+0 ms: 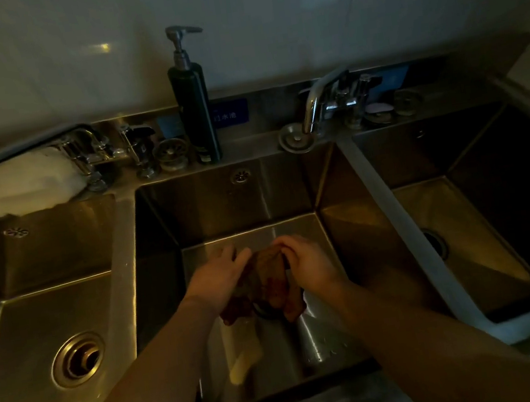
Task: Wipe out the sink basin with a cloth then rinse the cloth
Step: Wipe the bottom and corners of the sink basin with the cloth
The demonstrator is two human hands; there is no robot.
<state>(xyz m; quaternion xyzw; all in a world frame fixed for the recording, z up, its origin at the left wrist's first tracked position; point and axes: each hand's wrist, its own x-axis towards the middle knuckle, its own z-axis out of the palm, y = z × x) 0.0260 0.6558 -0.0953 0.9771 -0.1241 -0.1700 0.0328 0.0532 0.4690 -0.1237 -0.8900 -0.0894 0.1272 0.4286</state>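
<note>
A brown cloth [267, 284] hangs bunched between both hands above the floor of the middle sink basin [222, 200], partly covering the drain. My left hand [218, 275] holds its left side, fingers lying along the cloth. My right hand [303, 260] grips the right side with curled fingers. The lower folds of the cloth droop toward the drain. The tap [318, 103] at the back right points down beside the basin's rear corner; no water stream shows.
A dark pump soap bottle [193, 108] stands on the back ledge. Left basin [34, 321] has an open drain [77, 359]; right basin [468, 239] is dim. A white cloth [27, 181] lies under the left tap [9, 153]. Strainers and plugs sit on the ledge.
</note>
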